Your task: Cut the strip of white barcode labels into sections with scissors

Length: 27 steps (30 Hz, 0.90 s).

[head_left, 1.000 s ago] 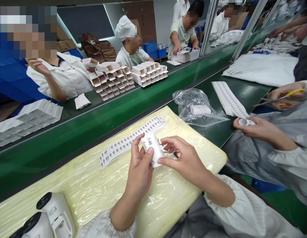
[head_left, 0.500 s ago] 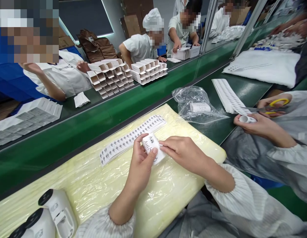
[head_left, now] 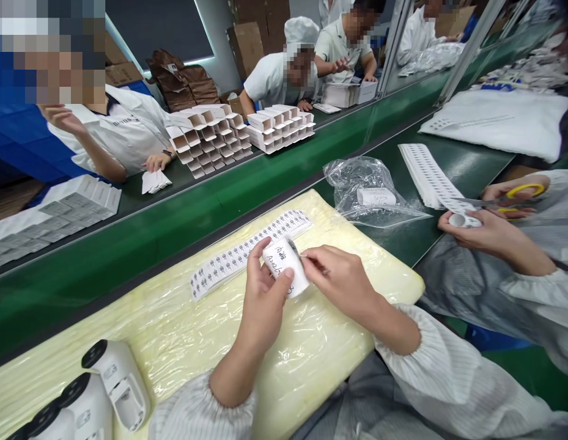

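My left hand (head_left: 264,302) grips a small white roll of labels (head_left: 284,264) with handwriting on its outside. My right hand (head_left: 341,281) pinches at the roll's right end with thumb and fingertips. Both hands hover just above a yellow foam pad wrapped in clear film (head_left: 183,336). A flat strip of printed labels (head_left: 247,252) lies on the pad just beyond my hands.
Two white camera-like devices (head_left: 104,385) lie at the pad's near left. A clear bag with a white roll (head_left: 373,194) lies on the green conveyor (head_left: 141,244). At right a co-worker's hands hold a roll (head_left: 464,220) and yellow scissors (head_left: 517,194). Open white cartons (head_left: 210,143) stand across the belt.
My hands have turned the roll a little and lifted it slightly; my right fingers have closed in on its end. The co-worker at right brought the scissors to their own roll.
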Available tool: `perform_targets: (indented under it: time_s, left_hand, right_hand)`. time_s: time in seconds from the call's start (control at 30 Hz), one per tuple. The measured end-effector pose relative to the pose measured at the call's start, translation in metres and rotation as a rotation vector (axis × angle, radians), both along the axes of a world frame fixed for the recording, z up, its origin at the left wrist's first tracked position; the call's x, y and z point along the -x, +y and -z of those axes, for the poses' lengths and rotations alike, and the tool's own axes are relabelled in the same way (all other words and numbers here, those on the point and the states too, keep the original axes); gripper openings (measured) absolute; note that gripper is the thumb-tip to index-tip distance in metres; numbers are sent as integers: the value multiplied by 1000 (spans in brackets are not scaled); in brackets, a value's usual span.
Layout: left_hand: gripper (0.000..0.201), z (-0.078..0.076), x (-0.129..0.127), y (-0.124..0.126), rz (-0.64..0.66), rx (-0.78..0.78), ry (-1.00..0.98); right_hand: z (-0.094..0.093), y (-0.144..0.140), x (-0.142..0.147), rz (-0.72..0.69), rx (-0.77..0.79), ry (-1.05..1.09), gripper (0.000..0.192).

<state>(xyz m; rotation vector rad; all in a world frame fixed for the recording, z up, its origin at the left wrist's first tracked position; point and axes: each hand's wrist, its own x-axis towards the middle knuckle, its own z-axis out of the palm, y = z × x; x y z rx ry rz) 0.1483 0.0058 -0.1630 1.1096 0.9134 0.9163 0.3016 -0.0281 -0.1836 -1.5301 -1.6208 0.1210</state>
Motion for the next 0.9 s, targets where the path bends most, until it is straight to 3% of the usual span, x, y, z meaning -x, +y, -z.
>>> perform_targets:
  time_s: [0.17, 0.3, 0.37, 0.57, 0.7, 0.9]
  left_hand:
    - [81, 1, -2, 5, -39, 168, -114]
    - [86, 0, -3, 6, -84, 112, -48]
    - [79, 0, -2, 7, -85, 34, 47]
    - [61, -4, 6, 8, -65, -117, 252]
    - [68, -11, 4, 7, -52, -18, 141]
    - [78, -23, -3, 2, -90, 140, -19]
  right_hand:
    - [-10, -2, 0, -39, 131, 678, 10]
    - [-9, -1, -7, -177, 357, 946, 22]
    - [-9, 0, -13, -219, 408, 955, 24]
    - [-18, -6, -30, -286, 369, 762, 12]
    - [-20, -10, -31, -270, 329, 743, 12]
    - [-7, -10, -9, -132, 115, 884, 17]
